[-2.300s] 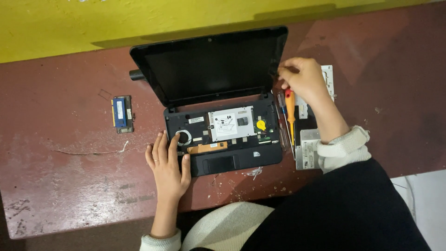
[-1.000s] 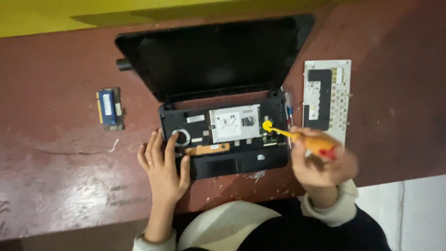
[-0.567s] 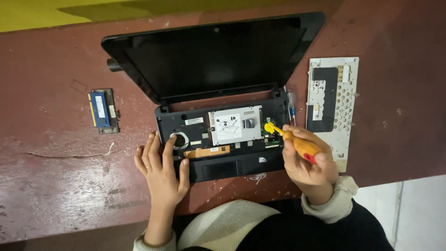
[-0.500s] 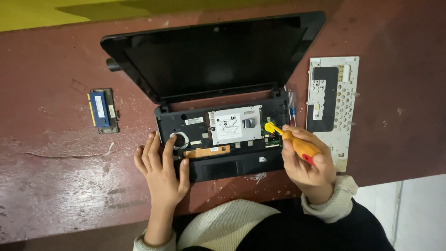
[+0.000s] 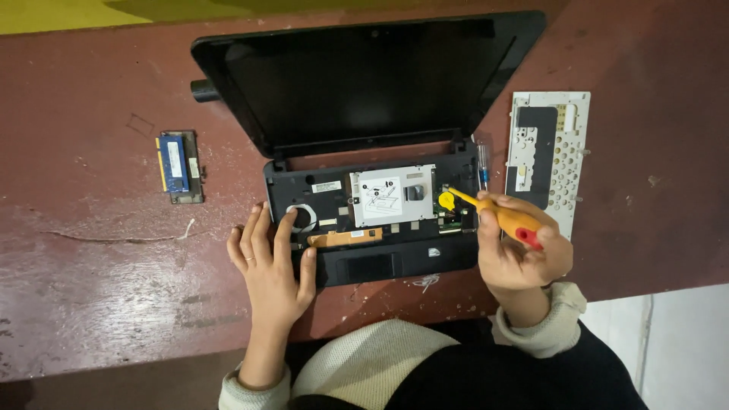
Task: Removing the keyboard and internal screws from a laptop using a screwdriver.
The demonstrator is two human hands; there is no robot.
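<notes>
1. The fingers (image 5: 531, 254) of the right hand (image 5: 520, 254) are curled tight around the handle of an orange screwdriver (image 5: 497, 216); nothing else is held in that hand.
2. The screwdriver's long axis is seen running from the red cap at the lower right, near the knuckles, up and to the left, so the shaft points away from the fingers toward the right end of the opened laptop base (image 5: 372, 220).
3. The tip is placed at or just beside a yellow round part (image 5: 446, 200) inside the base; whether it is seated in a screw head cannot be told.
4. The left hand (image 5: 272, 266) is laid flat and open, fingers spread, on the left front corner of the base, with the fingertips near a silver ring-shaped part (image 5: 302, 216). Nothing is gripped by it.
5. The right hand is the nearer one to the yellow part; the left hand is well apart from it, across the silver metal plate (image 5: 392, 195).
6. Further out, a removed white keyboard plate (image 5: 548, 156) is lying just right of the base, and a blue memory module (image 5: 176, 165) is lying well to the left on the red table (image 5: 99, 288).
</notes>
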